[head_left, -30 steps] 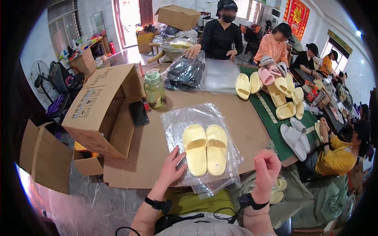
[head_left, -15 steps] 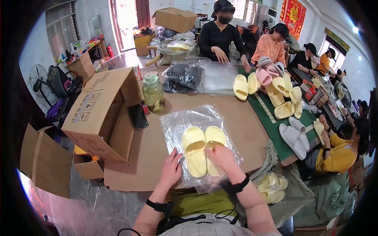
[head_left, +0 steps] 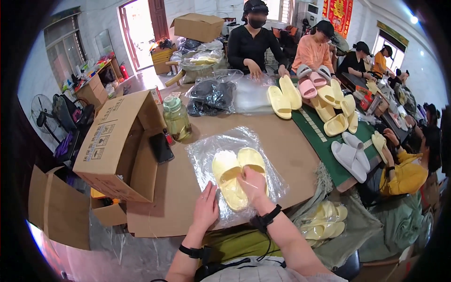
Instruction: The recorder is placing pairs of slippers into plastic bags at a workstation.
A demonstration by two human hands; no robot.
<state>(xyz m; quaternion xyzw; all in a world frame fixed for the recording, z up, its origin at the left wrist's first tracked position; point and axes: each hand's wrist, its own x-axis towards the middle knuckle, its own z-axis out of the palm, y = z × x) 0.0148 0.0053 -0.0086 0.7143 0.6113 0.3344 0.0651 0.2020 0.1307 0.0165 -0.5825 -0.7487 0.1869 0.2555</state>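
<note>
A pair of pale yellow slippers lies side by side on the table in front of me: the left slipper (head_left: 224,170) and the right slipper (head_left: 252,157). A clear plastic bag (head_left: 198,154) spreads around them, and film glints over part of the left one; how far they are inside it, I cannot tell. My right hand (head_left: 254,185) reaches between the slippers, its fingers curled at their inner edges and partly hidden, covering much of the right slipper. My left hand (head_left: 205,207) rests by the bag's left edge, fingers stretched out, holding nothing.
An open cardboard box (head_left: 110,145) stands on the left, beside a black phone (head_left: 161,149) and a greenish bottle (head_left: 177,120). More slippers (head_left: 337,125) are piled on a green mat (head_left: 314,137) at the right. Across the table a person (head_left: 253,44) in black handles plastic bags.
My right hand has moved in from the right slipper toward the gap between the pair. The slippers' tops look closer together. Across the table, one yellow slipper has been shifted and turned. My head view has shifted slightly.
</note>
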